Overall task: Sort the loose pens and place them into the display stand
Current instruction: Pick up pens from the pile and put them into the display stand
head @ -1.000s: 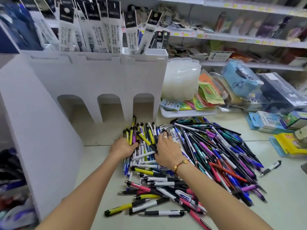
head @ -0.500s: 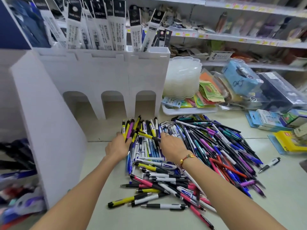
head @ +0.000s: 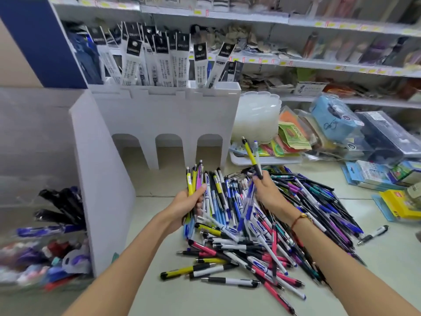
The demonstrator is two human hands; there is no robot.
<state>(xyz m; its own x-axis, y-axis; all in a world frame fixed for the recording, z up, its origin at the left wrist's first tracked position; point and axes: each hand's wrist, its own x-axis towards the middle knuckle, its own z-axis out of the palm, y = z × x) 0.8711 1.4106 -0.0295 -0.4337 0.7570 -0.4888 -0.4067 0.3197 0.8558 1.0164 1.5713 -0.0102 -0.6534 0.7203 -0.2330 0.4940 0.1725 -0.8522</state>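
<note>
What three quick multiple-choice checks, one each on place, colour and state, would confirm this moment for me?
1. Where does the white display stand sit relative to the pile of loose pens?
A. behind it
B. on top of it
C. right of it

2. What colour is the black-gripped pen raised in the right hand?
A. pink
B. yellow
C. green

3. What is the left hand doing?
A. lying flat on the counter
B. gripping a bundle of mixed-colour pens
C. hanging idle

Key: 1 A, the arched stand rises beyond the pile; 2 B, its barrel is yellow; 3 B, fingers curl round several pens.
</note>
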